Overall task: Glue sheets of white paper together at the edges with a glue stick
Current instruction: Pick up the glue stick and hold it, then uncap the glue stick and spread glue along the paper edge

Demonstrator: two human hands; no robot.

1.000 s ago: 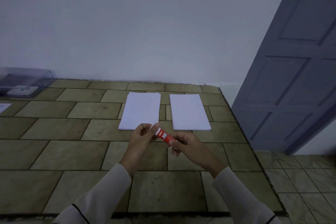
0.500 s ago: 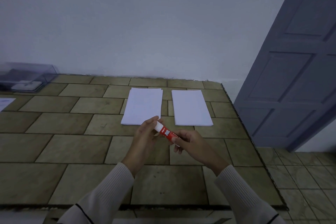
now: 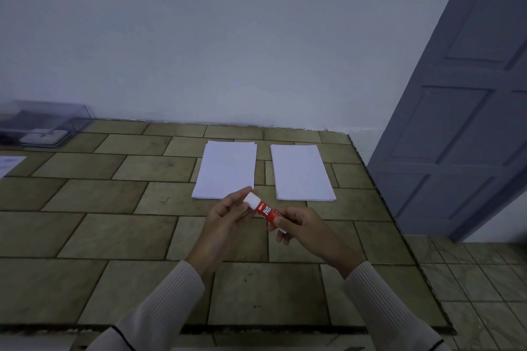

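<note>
Two stacks of white paper lie side by side on the tiled counter, the left stack [image 3: 226, 169] and the right stack [image 3: 301, 171], with a narrow gap between them. Just in front of them I hold a red glue stick [image 3: 266, 210] with a white cap above the counter. My left hand [image 3: 228, 216] pinches the white cap end with fingers and thumb. My right hand [image 3: 302, 226] grips the red body and base. The stick lies slanted between both hands.
A clear plastic box [image 3: 42, 122] stands at the far left against the wall, with a printed sheet [image 3: 8, 164] in front of it. The counter's right edge [image 3: 379, 194] drops to a tiled floor beside a grey door [image 3: 456, 122].
Both hands stay on the glue stick at about the same spot. More of the white cap shows between my left fingers than a second ago.
</note>
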